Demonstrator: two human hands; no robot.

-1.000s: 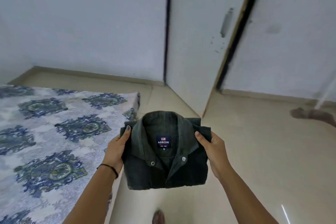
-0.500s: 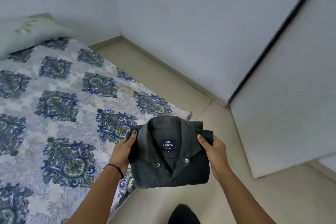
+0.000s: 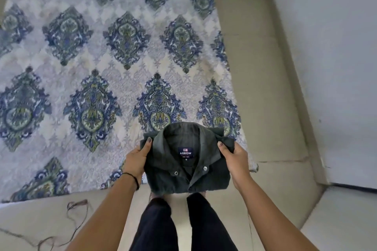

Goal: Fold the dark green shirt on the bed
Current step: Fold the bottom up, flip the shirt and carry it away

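Shirt (image 3: 189,169), dark green, folded square, collar up: left hand (image 3: 135,160) and right hand (image 3: 236,161) each grasping one side, bed (image 3: 102,67) beyond them.

Shirt (image 3: 206,177) dark green, navy label; bedsheet (image 3: 102,67) white with blue-green medallions; floor (image 3: 265,87) beige; trousers (image 3: 155,226) black.

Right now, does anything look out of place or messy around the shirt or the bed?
The shirt looks neatly folded, collar up, held by the left hand and right hand over the bed's corner. The one oddity: a loose dark thread or cord trailing across the floor at lower left.
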